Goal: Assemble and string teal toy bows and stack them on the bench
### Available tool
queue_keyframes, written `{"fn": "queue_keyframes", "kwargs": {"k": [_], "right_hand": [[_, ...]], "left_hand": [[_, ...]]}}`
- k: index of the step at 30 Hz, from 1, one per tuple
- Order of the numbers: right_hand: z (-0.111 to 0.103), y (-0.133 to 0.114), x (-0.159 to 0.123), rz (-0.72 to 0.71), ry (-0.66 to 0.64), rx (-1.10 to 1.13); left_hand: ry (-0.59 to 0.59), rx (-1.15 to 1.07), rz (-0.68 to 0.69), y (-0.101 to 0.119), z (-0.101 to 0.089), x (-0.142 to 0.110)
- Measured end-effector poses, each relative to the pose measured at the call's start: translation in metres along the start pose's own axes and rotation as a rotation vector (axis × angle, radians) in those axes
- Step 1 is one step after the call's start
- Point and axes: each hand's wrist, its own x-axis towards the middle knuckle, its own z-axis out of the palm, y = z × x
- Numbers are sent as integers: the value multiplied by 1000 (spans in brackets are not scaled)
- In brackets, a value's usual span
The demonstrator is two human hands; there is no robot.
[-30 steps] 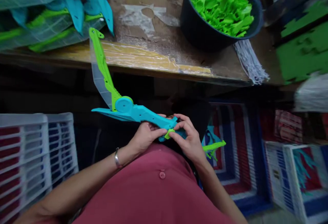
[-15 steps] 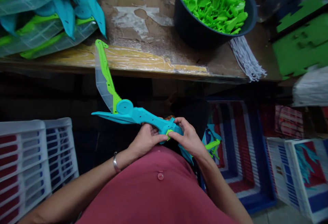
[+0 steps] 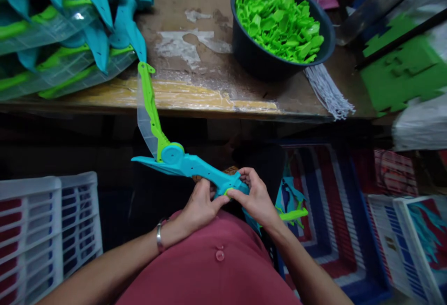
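A turquoise plastic toy part [image 3: 197, 165] stretches across my front, held at its right end in both hands. From its round joint a lime-green arm [image 3: 151, 109] with a clear panel points up toward the bench. My left hand [image 3: 201, 206] is closed around the underside of the turquoise body, thumb pointing right. My right hand [image 3: 257, 198] grips the end, fingers over the top. Between the two thumbs a small lime-green piece [image 3: 228, 191] shows at the body's lower edge; its full shape is hidden by the thumbs.
On the wooden bench [image 3: 195, 14], similar turquoise-and-green toys [image 3: 94, 39] pile up at left. A dark tub [image 3: 251, 65] holds many green pieces, with white strings [image 3: 330, 93] beside it. Plastic crates stand low at left [image 3: 31, 230] and right [image 3: 366, 254].
The view has shifted slightly, so the bench sits lower in the picture. Both hands keep their hold on the toy, and the right thumb still presses by the small green piece.
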Motion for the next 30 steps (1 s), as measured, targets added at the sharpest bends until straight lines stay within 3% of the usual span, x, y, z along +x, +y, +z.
{"fn": "queue_keyframes", "kwargs": {"k": [6,11,15,22,26,30], "right_hand": [[0,-4,-2,-29,-23,-59],[0,0,5,-23,-10,-21],[4,0,12,-34,18,20],[-3,-13,14,-63,-197,-172],[5,-10,10,-180,-117,-280],[3,-5,18,-133,-148,-186]], "left_hand": [[48,83,71,-16,0,4],[-110,-51,2,-1,-2,12],[-151,54,12,5,-11,13],[-91,127,57,-8,-11,13],[0,215,67,-15,-6,14],[-6,295,105,-8,-7,13]]}}
